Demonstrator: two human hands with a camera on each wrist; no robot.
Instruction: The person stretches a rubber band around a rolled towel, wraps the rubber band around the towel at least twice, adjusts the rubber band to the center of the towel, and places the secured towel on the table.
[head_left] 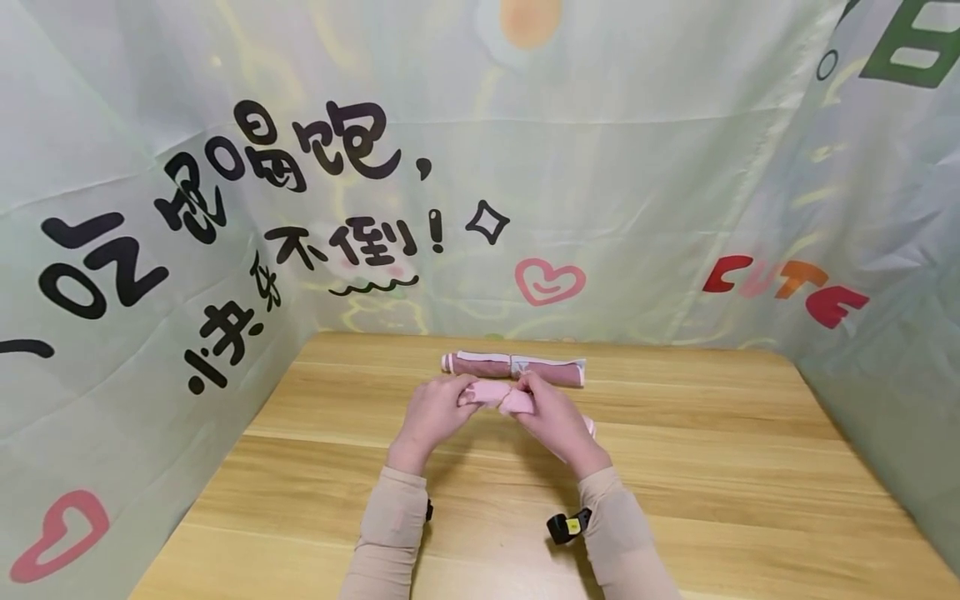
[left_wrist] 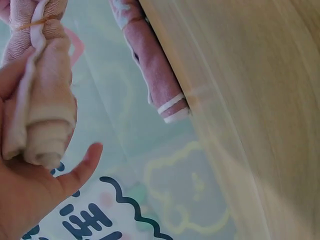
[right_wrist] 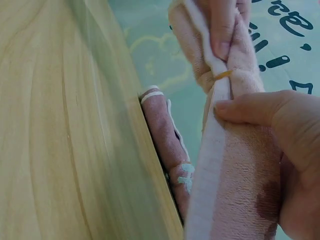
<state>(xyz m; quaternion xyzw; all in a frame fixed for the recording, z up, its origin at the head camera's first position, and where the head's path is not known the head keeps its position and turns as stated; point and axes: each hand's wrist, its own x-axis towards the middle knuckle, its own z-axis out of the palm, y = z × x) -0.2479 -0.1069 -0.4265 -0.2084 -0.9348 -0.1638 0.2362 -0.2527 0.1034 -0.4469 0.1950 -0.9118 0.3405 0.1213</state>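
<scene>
Both hands hold a rolled light-pink towel (head_left: 491,392) with a white edge, above the table. A thin orange-brown rubber band (right_wrist: 223,75) circles its middle and pinches it in. My left hand (head_left: 435,414) grips one half; in the left wrist view one finger sticks out away from the roll. The right hand (head_left: 557,419) grips the other half, its thumb pressed beside the band in the right wrist view; the fingers behind are hidden. Just beyond the hands lies a rolled mauve towel (head_left: 480,365) with white stripes at its end, tied around its middle.
The wooden table (head_left: 720,467) reaches out on both sides of the arms. Printed cloth walls (head_left: 637,200) stand along its back and sides. A small black device (head_left: 567,526) sits at the right wrist. A pink-and-white end (head_left: 590,426) shows beside that wrist.
</scene>
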